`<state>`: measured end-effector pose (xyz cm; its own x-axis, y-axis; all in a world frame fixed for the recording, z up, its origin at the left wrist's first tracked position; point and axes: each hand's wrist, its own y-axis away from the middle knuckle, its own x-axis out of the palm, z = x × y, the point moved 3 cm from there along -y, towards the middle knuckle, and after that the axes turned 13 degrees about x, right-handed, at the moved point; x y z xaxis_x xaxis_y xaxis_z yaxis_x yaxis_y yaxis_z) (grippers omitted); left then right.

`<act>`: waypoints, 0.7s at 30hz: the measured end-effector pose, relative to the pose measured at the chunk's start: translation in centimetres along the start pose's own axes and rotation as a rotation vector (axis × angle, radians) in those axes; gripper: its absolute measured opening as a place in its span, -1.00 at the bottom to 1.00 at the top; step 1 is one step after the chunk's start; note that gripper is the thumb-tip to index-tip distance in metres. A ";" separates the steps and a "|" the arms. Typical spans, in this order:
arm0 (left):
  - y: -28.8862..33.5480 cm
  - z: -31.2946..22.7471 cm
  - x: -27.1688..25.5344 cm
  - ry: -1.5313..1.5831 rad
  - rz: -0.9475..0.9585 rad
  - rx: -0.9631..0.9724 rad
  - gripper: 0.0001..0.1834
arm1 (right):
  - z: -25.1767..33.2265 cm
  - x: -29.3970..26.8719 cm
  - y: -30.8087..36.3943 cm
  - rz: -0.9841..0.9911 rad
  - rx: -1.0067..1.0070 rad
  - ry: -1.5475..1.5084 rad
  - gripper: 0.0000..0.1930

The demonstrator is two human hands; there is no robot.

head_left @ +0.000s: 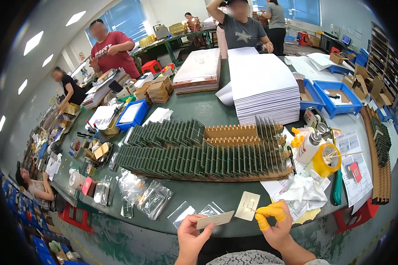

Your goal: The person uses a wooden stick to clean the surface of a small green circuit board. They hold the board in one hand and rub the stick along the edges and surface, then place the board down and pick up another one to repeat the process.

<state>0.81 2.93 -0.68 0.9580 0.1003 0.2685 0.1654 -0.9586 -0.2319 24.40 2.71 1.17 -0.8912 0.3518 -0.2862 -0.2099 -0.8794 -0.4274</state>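
Observation:
My left hand (193, 236) is closed on the edge of a flat cream-coloured card (215, 219), thumb on top, tilted above the table's front edge. Yellow finger cots cover fingertips of my right hand (276, 225), which is pinched on a thin stick (253, 210), mostly hidden by the fingers. The stick's tip is over a second cream card (247, 205) with small markings, just left of that hand; whether they touch I cannot tell. Small clear plastic bags (182, 213) lie beyond my left hand. Behind them, many dark green plates (190, 159) stand upright in slotted brown racks (234, 131).
At right are a white bottle (309, 145), a yellow tape roll (326, 160) holding sticks, a white cloth (304, 193) and a green-handled tool (337, 187). A tall paper stack (265, 88) and blue trays (338, 98) stand farther back. Several people are around the room.

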 end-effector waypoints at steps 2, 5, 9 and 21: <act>0.2 0.0 -0.6 -0.017 -0.012 0.025 -0.71 | 0.3 0.3 -0.2 0.018 -0.014 0.015 -0.73; 0.4 0.5 -1.0 -0.052 0.046 0.105 -0.72 | 0.3 0.2 0.2 -0.001 -0.004 0.032 -0.76; 0.1 0.2 -0.3 -0.023 0.072 0.034 -0.74 | -0.1 0.0 0.7 -0.034 0.056 0.035 -0.80; 0.1 0.4 -0.5 0.041 0.113 0.045 -0.79 | -0.1 0.1 0.5 -0.011 0.061 0.059 -0.85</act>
<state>0.46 2.90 -1.24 0.9609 -0.0199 0.2762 0.0678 -0.9501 -0.3046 24.26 2.28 0.87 -0.8638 0.3785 -0.3326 -0.2454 -0.8925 -0.3785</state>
